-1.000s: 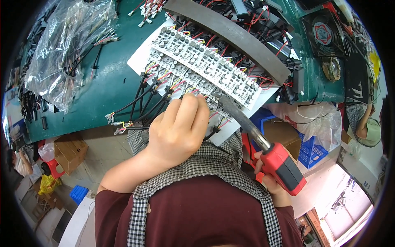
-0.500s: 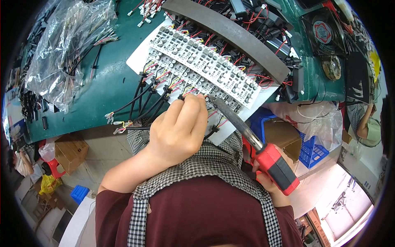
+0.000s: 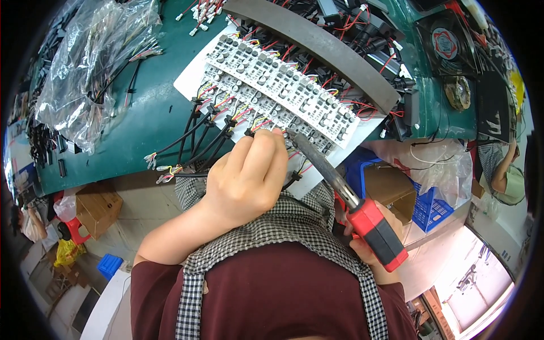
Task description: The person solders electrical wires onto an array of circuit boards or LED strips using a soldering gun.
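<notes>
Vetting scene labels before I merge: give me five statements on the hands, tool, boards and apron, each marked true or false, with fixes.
1. The left hand is at the near side of the white circuit boards. True.
2. Nothing lies beyond the white circuit boards. False: a curved grey bar does.
3. The right hand holds a red-and-black soldering tool. True.
4. The tool's tip points away from the left hand. False: it points toward that hand.
5. The apron is black-and-white checked. True.
</notes>
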Available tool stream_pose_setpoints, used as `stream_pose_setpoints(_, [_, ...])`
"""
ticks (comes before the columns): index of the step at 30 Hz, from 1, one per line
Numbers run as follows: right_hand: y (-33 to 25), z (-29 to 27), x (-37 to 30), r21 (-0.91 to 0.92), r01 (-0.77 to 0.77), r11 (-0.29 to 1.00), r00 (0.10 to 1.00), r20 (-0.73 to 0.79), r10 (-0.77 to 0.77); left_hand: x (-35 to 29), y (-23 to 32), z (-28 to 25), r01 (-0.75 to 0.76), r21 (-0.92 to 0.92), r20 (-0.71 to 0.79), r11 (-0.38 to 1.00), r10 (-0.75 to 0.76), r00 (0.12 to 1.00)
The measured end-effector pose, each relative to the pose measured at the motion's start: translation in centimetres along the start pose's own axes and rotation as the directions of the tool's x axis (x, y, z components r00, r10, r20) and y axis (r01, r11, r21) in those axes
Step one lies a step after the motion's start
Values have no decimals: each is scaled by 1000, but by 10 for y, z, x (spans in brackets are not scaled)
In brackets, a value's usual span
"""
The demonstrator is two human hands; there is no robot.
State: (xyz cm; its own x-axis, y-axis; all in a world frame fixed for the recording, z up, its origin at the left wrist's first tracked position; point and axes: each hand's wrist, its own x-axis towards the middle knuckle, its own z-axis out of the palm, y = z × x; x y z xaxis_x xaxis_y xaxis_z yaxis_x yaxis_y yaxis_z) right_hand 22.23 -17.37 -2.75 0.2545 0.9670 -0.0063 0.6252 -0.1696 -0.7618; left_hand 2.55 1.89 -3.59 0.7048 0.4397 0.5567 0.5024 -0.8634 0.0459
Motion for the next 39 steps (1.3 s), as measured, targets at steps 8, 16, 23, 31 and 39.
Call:
stream_pose_setpoints(8, [34, -7, -33, 264, -36, 964, 991, 138, -1, 1, 2, -1, 5, 16, 22, 1000, -5, 1000])
stream_pose_setpoints(16, [39, -1, -34, 284, -16, 959, 996, 87, -9, 1, 3, 1, -19, -10, -25, 1000, 19, 1000])
stream_pose_setpoints(23, [36, 2, -20, 261, 104, 960, 990, 63, -124, 2, 6, 1, 14, -10, 2, 1000, -14, 1000])
stream_pose_setpoints(31, [38, -1, -42, 335, -117, 935, 989, 123, 80, 5, 6, -3, -13, 9, 41, 1000, 13, 999])
stream_pose_setpoints(39, [41, -1, -40, 347, -113, 931, 989, 126, 73, 2, 6, -3, 35, -19, 34, 999, -34, 999])
